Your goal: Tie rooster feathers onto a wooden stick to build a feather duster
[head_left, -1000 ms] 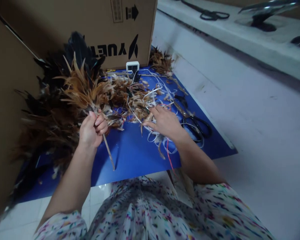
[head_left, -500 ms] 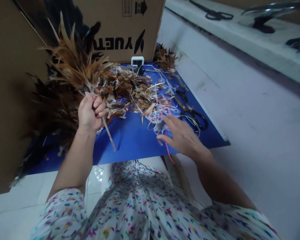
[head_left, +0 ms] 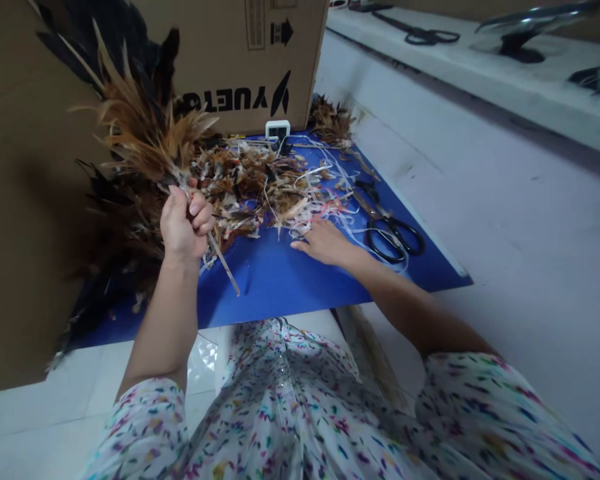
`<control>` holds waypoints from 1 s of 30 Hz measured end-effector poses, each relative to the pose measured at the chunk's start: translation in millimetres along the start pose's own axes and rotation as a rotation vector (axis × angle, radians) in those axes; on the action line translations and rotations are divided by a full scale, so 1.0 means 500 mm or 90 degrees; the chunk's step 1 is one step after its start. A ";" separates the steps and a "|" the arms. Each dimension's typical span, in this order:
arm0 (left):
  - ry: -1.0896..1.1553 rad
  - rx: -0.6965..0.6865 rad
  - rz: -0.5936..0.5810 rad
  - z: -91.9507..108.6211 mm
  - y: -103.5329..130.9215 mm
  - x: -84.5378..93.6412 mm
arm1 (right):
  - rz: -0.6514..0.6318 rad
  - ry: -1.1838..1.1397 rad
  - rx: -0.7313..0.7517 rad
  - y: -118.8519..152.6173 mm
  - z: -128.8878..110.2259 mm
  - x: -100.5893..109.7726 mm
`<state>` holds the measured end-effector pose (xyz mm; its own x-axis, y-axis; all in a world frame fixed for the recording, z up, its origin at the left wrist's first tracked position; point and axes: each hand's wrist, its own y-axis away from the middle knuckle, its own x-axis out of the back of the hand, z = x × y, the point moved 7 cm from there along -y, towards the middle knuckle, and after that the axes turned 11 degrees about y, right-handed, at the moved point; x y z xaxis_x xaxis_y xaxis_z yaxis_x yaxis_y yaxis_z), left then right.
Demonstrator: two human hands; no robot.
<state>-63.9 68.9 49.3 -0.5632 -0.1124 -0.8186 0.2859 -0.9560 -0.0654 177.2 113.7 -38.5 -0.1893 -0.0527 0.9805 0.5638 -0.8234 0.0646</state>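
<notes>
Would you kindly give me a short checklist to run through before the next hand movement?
1. Left hand closed around the thin brown stick below the brown-and-black feather bundle: ok.
2. Stick's lower end free of the flat blue tabletop: cannot tell.
3. Right hand clear of the tangled white and pink strips: not ok, fingers at their edge.
4. Black-handled metal scissors out of both hands: ok.

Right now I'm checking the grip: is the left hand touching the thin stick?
Touching: the head view shows the left hand closed around the thin stick, with feathers fanning out above the hand and bare stick showing below.
</notes>
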 end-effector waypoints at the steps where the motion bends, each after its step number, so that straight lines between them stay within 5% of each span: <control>1: -0.004 -0.004 0.003 0.001 0.000 0.001 | -0.021 -0.002 0.009 -0.020 0.004 0.015; 5: -0.027 0.002 0.027 -0.002 -0.001 0.008 | -0.100 -0.002 -0.015 -0.039 0.029 0.105; 9: -0.049 0.008 0.030 -0.011 -0.005 0.015 | 0.070 0.032 -0.085 -0.004 0.035 0.247; 12: -0.067 0.008 0.028 -0.018 -0.009 0.021 | 0.171 0.002 -0.032 -0.019 -0.019 0.291; 20: -0.073 0.054 0.025 -0.035 -0.030 0.042 | 0.070 -0.139 0.120 -0.225 -0.195 0.154; 25: -0.057 0.080 0.038 -0.040 -0.034 0.046 | 0.055 -0.169 0.106 -0.274 -0.215 0.111; 30: -0.046 0.103 0.049 -0.050 -0.031 0.047 | 0.104 -0.196 0.112 -0.270 -0.205 0.118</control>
<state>-62.2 87.9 17.0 -0.5999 -0.2009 -0.7744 0.2049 -0.9743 0.0940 7.6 163.7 -8.5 0.1500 0.0188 0.9885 0.7011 -0.7070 -0.0930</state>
